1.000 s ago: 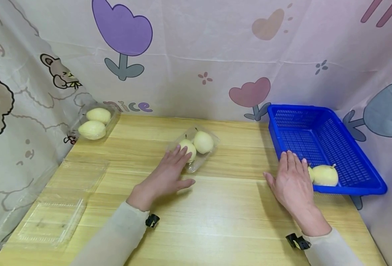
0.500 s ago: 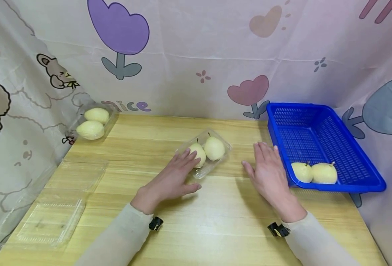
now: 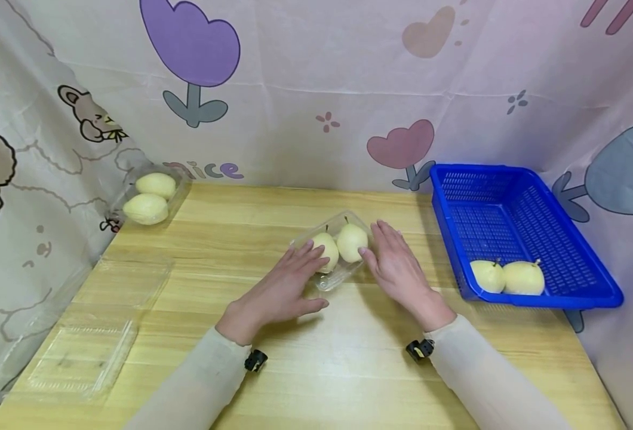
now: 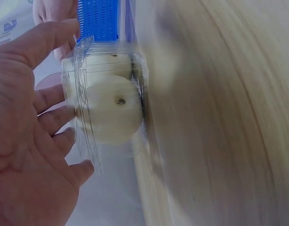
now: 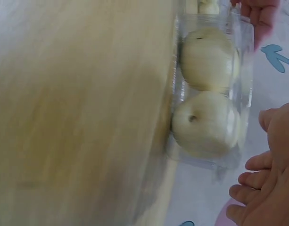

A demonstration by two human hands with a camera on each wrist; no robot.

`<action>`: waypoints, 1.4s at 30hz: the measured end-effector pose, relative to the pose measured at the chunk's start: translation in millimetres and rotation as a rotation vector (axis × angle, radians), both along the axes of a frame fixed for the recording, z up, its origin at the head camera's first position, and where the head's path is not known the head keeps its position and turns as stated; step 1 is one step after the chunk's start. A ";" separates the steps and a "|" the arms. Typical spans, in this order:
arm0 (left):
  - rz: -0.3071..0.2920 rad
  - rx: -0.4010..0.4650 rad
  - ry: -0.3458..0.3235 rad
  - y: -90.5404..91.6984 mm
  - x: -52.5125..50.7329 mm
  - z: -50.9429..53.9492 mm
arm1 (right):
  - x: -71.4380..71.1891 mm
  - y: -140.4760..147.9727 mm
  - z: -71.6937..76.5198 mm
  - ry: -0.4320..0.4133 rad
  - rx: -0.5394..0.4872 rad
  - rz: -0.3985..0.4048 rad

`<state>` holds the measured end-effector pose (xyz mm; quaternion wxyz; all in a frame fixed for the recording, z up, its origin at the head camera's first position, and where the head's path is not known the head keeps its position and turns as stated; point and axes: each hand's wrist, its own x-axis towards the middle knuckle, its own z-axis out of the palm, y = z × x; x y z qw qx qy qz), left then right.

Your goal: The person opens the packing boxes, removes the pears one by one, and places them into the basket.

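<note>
A clear plastic box [image 3: 334, 279] stands on the table with two pale yellow pears in it, a left pear [image 3: 327, 254] and a right pear [image 3: 352, 242]. My left hand [image 3: 273, 295] reaches over its left side, fingers spread, partly hiding the left pear. In the left wrist view these fingers lie at the box's rim [image 4: 85, 108], though firm contact cannot be told. My right hand [image 3: 402, 278] is beside the box's right end, fingers extended. The right wrist view shows a gap between the right hand [image 5: 271, 174] and the box [image 5: 245, 103].
At the right stands a blue perforated basket [image 3: 569, 239] holding two pears [image 3: 523, 278]. Another clear box with two pears [image 3: 147, 209] sits at the back left. A lidded-style clear plastic box [image 3: 82, 358] lies unfolded at the front left. Printed cloth [image 3: 295, 60] hangs behind the table.
My right hand has moved left from the basket to the box's right side. The box with its two pears has shifted right and slightly nearer, with my left hand following it.
</note>
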<state>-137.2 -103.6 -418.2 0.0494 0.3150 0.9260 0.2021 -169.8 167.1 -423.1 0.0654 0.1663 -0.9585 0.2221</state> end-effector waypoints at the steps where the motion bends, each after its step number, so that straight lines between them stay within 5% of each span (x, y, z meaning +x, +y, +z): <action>1: 0.000 0.004 0.001 0.4 0.0 -0.2 | -0.1 -1.1 -1.2 -0.022 -0.006 0.006; 8: 0.016 0.011 0.020 1.8 -0.4 -3.4 | 4.9 -2.4 -11.9 -0.037 0.007 0.045; 23: 0.104 0.020 0.138 1.5 -4.3 -9.1 | 26.8 -1.4 -19.3 0.168 0.024 0.066; 30: 0.119 0.020 0.110 -6.3 -3.8 -6.7 | 33.6 -5.8 -21.2 0.248 0.005 0.080; 42: 0.150 -0.007 0.112 -15.5 0.8 -9.2 | 35.7 -23.6 -21.8 0.169 0.076 0.114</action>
